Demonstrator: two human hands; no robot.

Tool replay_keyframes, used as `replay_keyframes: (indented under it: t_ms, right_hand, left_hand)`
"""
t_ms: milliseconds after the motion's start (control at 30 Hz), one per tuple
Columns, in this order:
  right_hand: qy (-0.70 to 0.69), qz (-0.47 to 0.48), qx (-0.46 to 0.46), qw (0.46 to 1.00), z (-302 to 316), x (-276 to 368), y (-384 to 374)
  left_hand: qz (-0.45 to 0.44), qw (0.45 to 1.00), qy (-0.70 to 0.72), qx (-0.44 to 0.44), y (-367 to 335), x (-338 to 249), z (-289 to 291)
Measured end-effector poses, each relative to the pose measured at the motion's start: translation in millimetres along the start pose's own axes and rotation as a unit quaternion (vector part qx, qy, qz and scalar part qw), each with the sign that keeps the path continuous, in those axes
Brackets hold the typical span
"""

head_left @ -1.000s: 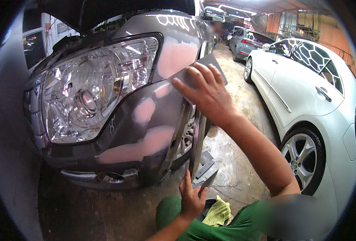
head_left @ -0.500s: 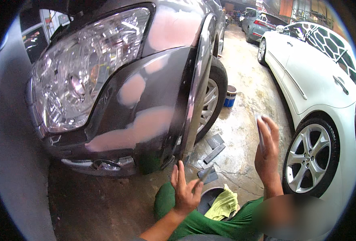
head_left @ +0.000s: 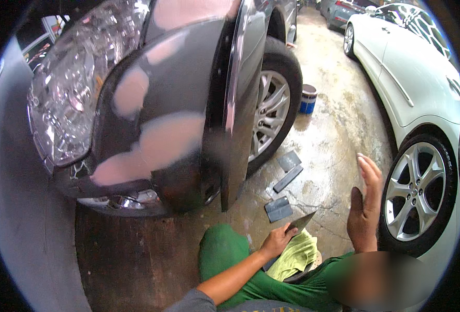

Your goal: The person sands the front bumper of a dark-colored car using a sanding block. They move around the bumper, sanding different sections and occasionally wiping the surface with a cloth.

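Shifted rightward, left fingers [head_left: 291,230] pinch sheet [head_left: 302,222] near cloth [head_left: 295,256]; right fingers [head_left: 371,170] gape, contents unclear.

Place: looking like a car body workshop
Dark car [head_left: 175,70]: showing pinkish patches [head_left: 170,138]
Floor [head_left: 339,119]: glistening wet, bearing grey blocks [head_left: 288,179], blue-banded can [head_left: 308,101]
White car [head_left: 424,91]: standing parked opposite
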State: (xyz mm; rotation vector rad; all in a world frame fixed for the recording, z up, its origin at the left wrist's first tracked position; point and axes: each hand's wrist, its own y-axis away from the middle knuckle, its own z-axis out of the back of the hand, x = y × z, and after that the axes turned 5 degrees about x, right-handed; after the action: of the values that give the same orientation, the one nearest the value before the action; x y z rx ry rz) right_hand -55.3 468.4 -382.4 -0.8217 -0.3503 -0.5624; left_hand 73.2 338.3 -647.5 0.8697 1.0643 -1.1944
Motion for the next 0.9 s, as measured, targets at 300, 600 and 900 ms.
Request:
replay_keyframes:
  t_ms: [300, 600, 900]
  right_hand:
    - [0.067, -0.008, 0.035, 0.997, 1, -11, 16]
    - [0.06, -0.016, 0.078, 0.995, -10, -14, 13]
    - [-0.124, 0.028, 0.25, 0.96, -48, 26, 25]
  left_hand:
    - [0.063, 0.99, 0.114, -0.056, 0, -2, -5]
    - [0.089, 0.983, 0.147, -0.062, -11, 34, -20]
    - [0.02, 0.985, 0.146, -0.088, -15, 35, -26]
